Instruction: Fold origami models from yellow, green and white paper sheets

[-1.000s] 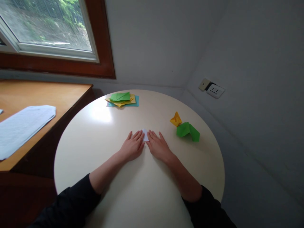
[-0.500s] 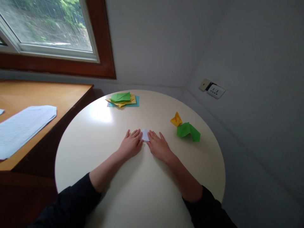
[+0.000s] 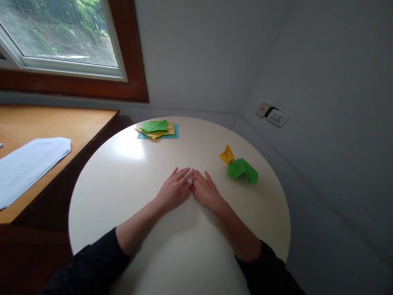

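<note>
The left hand (image 3: 174, 189) and right hand (image 3: 206, 190) lie flat, fingers out, pressing a small white folded paper (image 3: 189, 179) on the round cream table (image 3: 129, 164)

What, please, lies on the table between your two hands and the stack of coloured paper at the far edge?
Nothing: the head view shows only bare white table between the hands and the paper stack.

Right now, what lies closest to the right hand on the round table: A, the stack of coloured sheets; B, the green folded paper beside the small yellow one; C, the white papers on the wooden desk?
B: the green folded paper, touching the yellow one, lies just beyond the right hand; the stack sits at the table's far edge.
</note>
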Demonstrator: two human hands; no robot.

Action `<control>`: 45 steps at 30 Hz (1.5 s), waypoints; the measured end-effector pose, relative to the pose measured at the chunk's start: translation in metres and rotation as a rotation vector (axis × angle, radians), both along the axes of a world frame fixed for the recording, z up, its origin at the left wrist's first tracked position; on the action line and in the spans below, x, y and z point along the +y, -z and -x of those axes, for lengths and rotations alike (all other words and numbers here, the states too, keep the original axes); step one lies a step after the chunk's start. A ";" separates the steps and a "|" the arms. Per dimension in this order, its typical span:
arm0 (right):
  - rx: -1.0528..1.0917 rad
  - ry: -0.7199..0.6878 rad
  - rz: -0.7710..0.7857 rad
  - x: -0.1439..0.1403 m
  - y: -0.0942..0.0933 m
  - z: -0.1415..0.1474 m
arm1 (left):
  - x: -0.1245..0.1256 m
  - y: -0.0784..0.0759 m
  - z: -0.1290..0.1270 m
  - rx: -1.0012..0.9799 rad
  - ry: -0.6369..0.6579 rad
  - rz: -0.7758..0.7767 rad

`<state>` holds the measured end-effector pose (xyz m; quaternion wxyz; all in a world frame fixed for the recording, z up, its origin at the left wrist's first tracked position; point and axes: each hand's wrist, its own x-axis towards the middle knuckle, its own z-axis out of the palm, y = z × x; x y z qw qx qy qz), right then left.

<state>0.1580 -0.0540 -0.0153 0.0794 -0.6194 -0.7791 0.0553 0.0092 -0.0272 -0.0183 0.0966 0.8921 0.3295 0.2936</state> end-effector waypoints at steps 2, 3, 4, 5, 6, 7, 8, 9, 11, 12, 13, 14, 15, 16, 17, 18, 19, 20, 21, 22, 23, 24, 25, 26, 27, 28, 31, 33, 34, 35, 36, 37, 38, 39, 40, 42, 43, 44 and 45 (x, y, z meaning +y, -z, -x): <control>-0.003 0.000 -0.002 0.000 0.000 0.000 | 0.000 0.001 -0.001 0.019 -0.016 0.043; -0.004 -0.001 -0.002 0.000 0.000 0.000 | 0.000 0.001 0.000 0.030 -0.044 0.062; -0.005 -0.003 -0.003 0.000 0.000 0.000 | 0.001 0.001 0.000 0.038 -0.076 0.075; -0.006 -0.004 -0.007 -0.001 0.001 0.000 | 0.002 0.002 0.001 0.045 -0.100 0.082; -0.007 -0.004 -0.013 -0.001 0.001 0.000 | 0.003 0.003 0.001 0.053 -0.114 0.086; -0.007 -0.002 -0.021 -0.001 0.001 0.000 | 0.004 0.003 0.001 0.061 -0.119 0.088; -0.007 0.000 -0.029 -0.001 0.002 0.000 | 0.004 0.004 0.002 0.073 -0.115 0.087; -0.006 0.001 -0.038 0.000 0.002 0.000 | 0.005 0.004 0.002 0.085 -0.108 0.086; -0.002 -0.001 -0.052 0.000 0.001 0.000 | 0.005 0.005 0.002 0.104 -0.105 0.083; 0.001 -0.005 -0.054 0.001 0.001 0.000 | 0.005 0.005 0.002 0.107 -0.109 0.081; 0.004 -0.007 -0.054 0.001 0.000 0.000 | 0.005 0.006 0.002 0.107 -0.112 0.080; 0.007 -0.009 -0.054 0.001 -0.001 0.000 | 0.005 0.006 0.002 0.104 -0.114 0.078; 0.010 -0.008 -0.055 0.001 -0.002 0.000 | 0.006 0.006 0.002 0.101 -0.116 0.075; 0.012 -0.006 -0.055 0.002 -0.002 0.000 | 0.006 0.006 0.003 0.098 -0.116 0.069; 0.015 -0.003 -0.056 0.001 -0.003 0.000 | 0.006 0.006 0.003 0.096 -0.119 0.061; 0.017 -0.001 -0.055 0.001 -0.004 0.000 | 0.007 0.007 0.004 0.092 -0.123 0.054; 0.022 0.000 -0.053 0.001 -0.004 0.000 | 0.008 0.007 0.004 0.089 -0.126 0.047; 0.027 0.001 -0.051 0.001 -0.005 0.000 | 0.008 0.007 0.005 0.085 -0.130 0.041; 0.033 0.001 -0.050 0.000 -0.006 0.000 | 0.009 0.007 0.005 0.080 -0.134 0.039; 0.038 0.004 -0.049 0.000 -0.006 0.000 | 0.009 0.007 0.006 0.076 -0.138 0.038; 0.042 0.006 -0.047 0.000 -0.007 0.000 | 0.010 0.007 0.006 0.073 -0.142 0.041; 0.046 0.009 -0.044 0.000 -0.007 0.000 | 0.010 0.006 0.007 0.071 -0.148 0.047; 0.048 0.013 -0.039 -0.001 -0.008 0.000 | 0.010 0.006 0.007 0.072 -0.156 0.057; 0.051 0.016 -0.033 -0.001 -0.008 0.000 | 0.010 0.005 0.007 0.073 -0.164 0.071; 0.054 0.018 -0.029 -0.001 -0.008 0.000 | 0.010 0.004 0.007 0.075 -0.169 0.086; 0.057 0.018 -0.028 -0.001 -0.008 0.000 | 0.010 0.003 0.008 0.076 -0.171 0.099; 0.070 0.016 -0.036 0.000 -0.008 -0.001 | 0.009 0.002 0.008 0.076 -0.170 0.127; 0.083 0.017 -0.035 0.000 -0.008 -0.002 | 0.009 0.001 0.008 0.077 -0.177 0.144; 0.090 0.020 -0.032 0.001 -0.008 -0.003 | 0.009 0.001 0.008 0.078 -0.182 0.153; 0.097 0.023 -0.027 0.001 -0.008 -0.003 | 0.009 0.000 0.007 0.078 -0.185 0.161; 0.104 0.026 -0.024 0.001 -0.008 -0.004 | 0.009 0.000 0.007 0.079 -0.188 0.167; 0.112 0.027 -0.021 0.002 -0.008 -0.005 | 0.009 0.001 0.007 0.079 -0.190 0.172; 0.120 0.025 -0.019 0.002 -0.009 -0.005 | 0.009 0.001 0.007 0.078 -0.191 0.176; 0.128 0.023 -0.018 0.002 -0.009 -0.006 | 0.009 0.001 0.007 0.076 -0.193 0.180; 0.136 0.021 -0.019 0.002 -0.009 -0.006 | 0.010 0.001 0.007 0.073 -0.194 0.184; 0.152 0.017 -0.027 0.003 -0.009 -0.008 | 0.010 0.002 0.008 0.065 -0.196 0.189; 0.161 0.018 -0.032 0.004 -0.008 -0.008 | 0.010 0.002 0.008 0.060 -0.194 0.188; 0.173 0.022 -0.036 0.005 -0.007 -0.009 | 0.010 0.002 0.008 0.056 -0.188 0.185; 0.187 0.031 -0.041 0.006 -0.006 -0.010 | 0.010 0.002 0.008 0.054 -0.182 0.179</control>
